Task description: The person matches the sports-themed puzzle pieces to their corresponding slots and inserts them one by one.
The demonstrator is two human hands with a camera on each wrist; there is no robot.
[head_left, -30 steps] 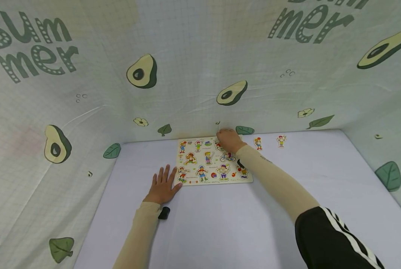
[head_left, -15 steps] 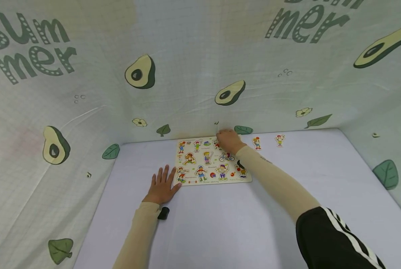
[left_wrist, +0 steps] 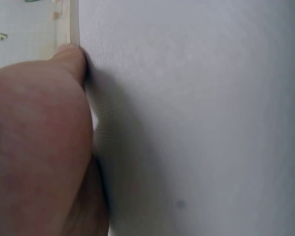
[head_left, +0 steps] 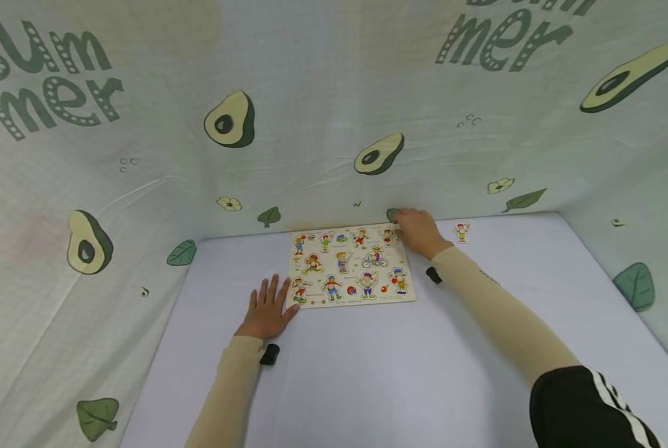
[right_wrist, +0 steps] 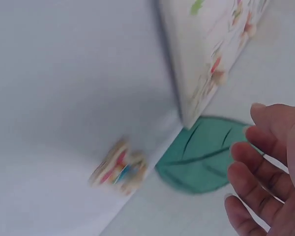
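A cream puzzle board [head_left: 323, 298] with colourful figure pieces lies flat on the white table, against the back cloth. My left hand [head_left: 264, 316] rests spread beside its lower left corner; in the left wrist view the thumb [left_wrist: 73, 58] touches the board's edge. At the board's upper right corner hovers my right hand [head_left: 418, 231], its back hiding what is beneath it. The right wrist view shows that hand's fingers [right_wrist: 250, 162] loosely bent, nothing between them. Apart from them, a loose figure piece [right_wrist: 120, 169] appears blurred on the table. Another figure piece [head_left: 461, 233] lies right of the hand.
A pale cloth [head_left: 300, 180] printed with avocados and leaves rises behind and beside the table [head_left: 334, 373]. The board's corner stands close to a printed green leaf [right_wrist: 201, 155]. A black strap piece [head_left: 269, 354] sits at my left wrist.
My right hand has moved right, off the board's upper part, uncovering the footballer piece there. It now covers the spot of the nearer loose piece. The left hand stays put; the view shifts slightly.
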